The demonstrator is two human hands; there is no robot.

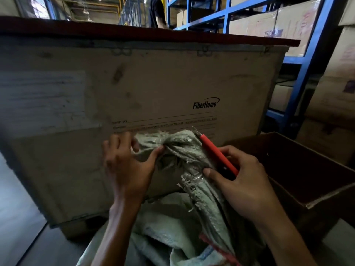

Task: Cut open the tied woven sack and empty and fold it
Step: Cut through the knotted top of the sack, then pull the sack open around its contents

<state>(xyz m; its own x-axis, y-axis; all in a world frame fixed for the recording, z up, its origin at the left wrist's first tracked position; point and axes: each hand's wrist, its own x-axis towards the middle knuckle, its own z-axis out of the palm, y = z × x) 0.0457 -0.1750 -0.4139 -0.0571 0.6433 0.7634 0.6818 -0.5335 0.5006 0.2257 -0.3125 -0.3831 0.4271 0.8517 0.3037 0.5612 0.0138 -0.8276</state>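
Head view: the woven sack (172,227) rises from the lower centre, and its frayed, bunched neck reaches mid-frame against the wooden crate (153,83). The left hand (126,166) pinches the neck. The right hand (244,181) grips a red utility knife (217,152), blade pointing to the upper left along the neck's right edge. An open cardboard box (326,192) crowds the right; bare floor (17,208) shows at the lower left.

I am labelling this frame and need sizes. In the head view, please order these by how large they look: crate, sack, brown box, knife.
1. crate
2. sack and box: they look about alike, and the sack is nearer the camera, so no ranking between them
3. knife
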